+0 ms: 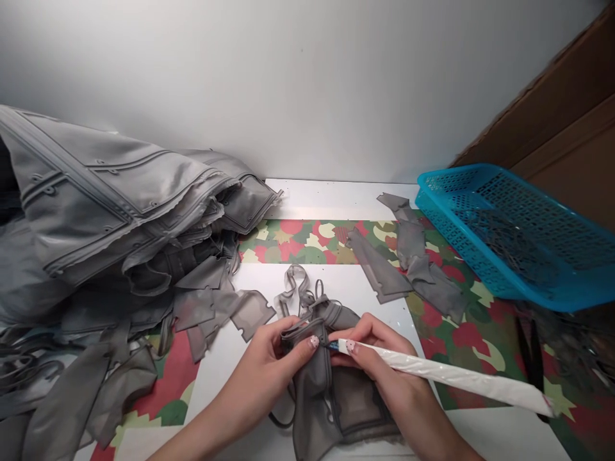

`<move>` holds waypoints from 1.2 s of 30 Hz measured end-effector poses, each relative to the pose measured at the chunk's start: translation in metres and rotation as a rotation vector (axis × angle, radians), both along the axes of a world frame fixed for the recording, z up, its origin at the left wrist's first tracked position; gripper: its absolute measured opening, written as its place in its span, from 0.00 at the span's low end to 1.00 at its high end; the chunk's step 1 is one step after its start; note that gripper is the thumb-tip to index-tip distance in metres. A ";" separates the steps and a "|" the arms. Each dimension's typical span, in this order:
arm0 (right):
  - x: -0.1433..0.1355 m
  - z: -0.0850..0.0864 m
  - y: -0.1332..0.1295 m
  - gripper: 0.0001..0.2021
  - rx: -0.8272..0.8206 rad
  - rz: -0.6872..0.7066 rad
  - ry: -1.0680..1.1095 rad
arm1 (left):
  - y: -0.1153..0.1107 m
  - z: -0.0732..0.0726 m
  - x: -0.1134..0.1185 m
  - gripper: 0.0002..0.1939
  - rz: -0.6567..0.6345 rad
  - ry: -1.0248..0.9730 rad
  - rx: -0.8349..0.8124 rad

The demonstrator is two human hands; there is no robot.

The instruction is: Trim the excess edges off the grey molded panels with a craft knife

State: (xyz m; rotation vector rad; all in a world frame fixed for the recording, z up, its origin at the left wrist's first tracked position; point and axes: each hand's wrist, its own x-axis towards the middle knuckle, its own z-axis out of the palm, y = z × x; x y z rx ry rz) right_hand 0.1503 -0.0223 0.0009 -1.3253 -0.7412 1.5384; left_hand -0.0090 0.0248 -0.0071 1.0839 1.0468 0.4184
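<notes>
A grey, flexible rubber-like moulded piece (314, 390) lies in front of me, with raised ridges and thin loops at its far end. My left hand (283, 355) pinches its upper edge between thumb and fingers. In my right hand (379, 355) is a long tool with a white-wrapped handle (456, 374), held like a pen. Its narrow end, with a bit of blue, meets the grey piece beside my left thumb. The tip itself is too small to make out. Some of my right fingers are under the piece, partly hidden.
Stacked grey moulded sheets (120, 186) fill the left side. Loose grey cut-offs (413, 250) lie at centre right, others (72, 397) at lower left. A blue perforated basket (490, 269) with thin grey strips stands at right, beside cardboard (567, 121). Below it lies a dark long tool (531, 358).
</notes>
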 end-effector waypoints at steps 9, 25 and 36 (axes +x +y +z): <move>0.005 -0.005 0.001 0.09 -0.001 0.060 -0.014 | 0.000 0.000 0.000 0.12 -0.007 -0.023 -0.021; -0.002 -0.012 -0.004 0.09 0.185 0.110 -0.394 | -0.001 0.000 0.000 0.11 0.001 -0.006 0.018; -0.010 -0.014 -0.006 0.09 0.602 0.179 -0.785 | -0.004 0.006 0.003 0.14 0.085 0.036 -0.016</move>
